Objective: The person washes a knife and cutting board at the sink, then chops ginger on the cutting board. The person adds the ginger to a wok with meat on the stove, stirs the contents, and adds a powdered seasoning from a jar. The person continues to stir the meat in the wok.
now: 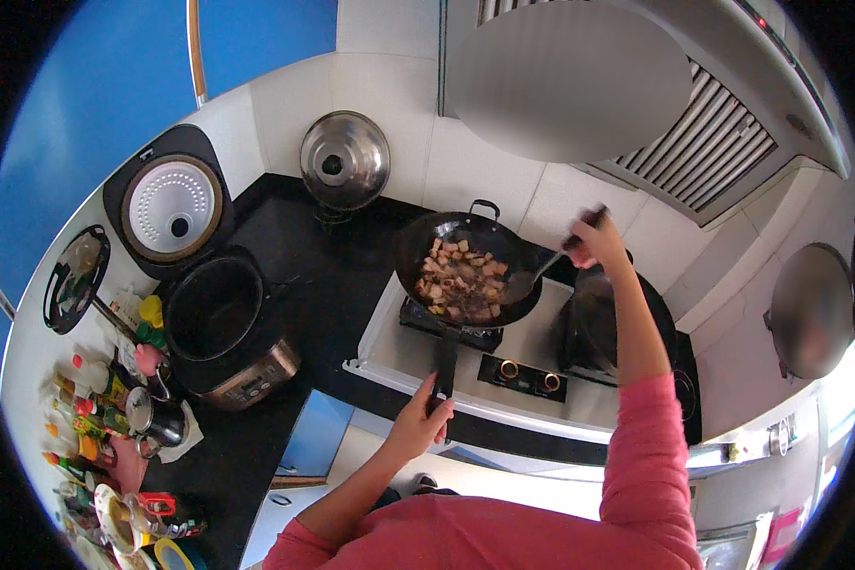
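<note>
My left hand (419, 422) grips the long black handle (444, 363) of a dark wok (407, 249) that sits over the left burner. In the wok lie many small browned cubes of meat (463, 274) in some dark liquid. Up at the wok's right, my right hand (593, 242) is closed around the dark handle of a metal spatula (550, 265). The spatula's blade rests inside the wok at its right side, partly against the meat. Slight blur covers my right hand.
The gas stove (534, 335) has two knobs and a large black pan (648, 306) on its right burner. Left stands an open rice cooker (214, 306). A steel lid (345, 160) leans on the wall. Bottles and jars (92, 413) crowd the left counter; the range hood (712, 142) hangs above.
</note>
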A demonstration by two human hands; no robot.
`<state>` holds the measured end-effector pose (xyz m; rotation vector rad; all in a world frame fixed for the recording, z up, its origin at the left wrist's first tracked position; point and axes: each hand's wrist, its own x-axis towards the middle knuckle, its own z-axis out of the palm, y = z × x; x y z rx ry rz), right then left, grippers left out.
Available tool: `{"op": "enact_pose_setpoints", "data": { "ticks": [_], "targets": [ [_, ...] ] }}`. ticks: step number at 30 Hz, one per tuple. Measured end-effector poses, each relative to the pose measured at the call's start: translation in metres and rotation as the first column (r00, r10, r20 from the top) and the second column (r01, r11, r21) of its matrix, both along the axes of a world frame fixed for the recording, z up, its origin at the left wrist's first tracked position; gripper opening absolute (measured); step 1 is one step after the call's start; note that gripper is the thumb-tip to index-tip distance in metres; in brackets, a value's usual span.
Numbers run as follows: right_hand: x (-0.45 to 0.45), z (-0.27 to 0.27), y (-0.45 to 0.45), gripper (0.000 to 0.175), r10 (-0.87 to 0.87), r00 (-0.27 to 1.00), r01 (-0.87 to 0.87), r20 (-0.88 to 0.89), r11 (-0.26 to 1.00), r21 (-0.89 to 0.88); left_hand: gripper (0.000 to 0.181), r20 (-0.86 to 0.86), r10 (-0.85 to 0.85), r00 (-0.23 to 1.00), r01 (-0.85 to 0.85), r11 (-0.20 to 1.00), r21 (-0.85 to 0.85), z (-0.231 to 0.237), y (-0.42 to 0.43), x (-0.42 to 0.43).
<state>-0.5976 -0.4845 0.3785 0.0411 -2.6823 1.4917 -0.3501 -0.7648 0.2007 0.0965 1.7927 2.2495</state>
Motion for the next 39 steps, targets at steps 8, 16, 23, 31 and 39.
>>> {"op": "enact_pose_setpoints", "data": {
  "ticks": [8,16,23,31,39],
  "targets": [
    [0.026,-0.153,-0.028,0.015,-0.131,0.99,0.066,-0.042,0.723,-0.687,0.06,-0.012,-0.08,0.997,0.076,0.982,-0.173,0.005,-0.009,-0.007],
    [0.085,-0.055,-0.067,0.011,0.234,0.932,-0.27,-0.278,0.958,-0.099,0.058,-0.087,-0.102,0.991,0.09,0.987,-0.133,0.002,-0.01,-0.007],
    [0.067,-0.017,-0.042,0.017,0.243,0.925,-0.105,-0.293,0.903,0.417,0.061,-0.034,-0.105,0.994,0.103,0.993,-0.064,0.001,-0.01,-0.008],
    [0.084,-0.063,0.0,0.014,-0.157,0.976,0.206,0.152,0.89,-0.407,0.063,-0.06,-0.093,0.994,0.086,0.99,-0.116,0.0,-0.01,-0.008],
    [0.052,-0.156,-0.096,0.012,-0.31,0.945,0.088,-0.108,0.558,-0.825,0.064,-0.085,-0.065,0.994,0.049,0.982,-0.184,-0.001,-0.01,-0.007]
  ]
}}
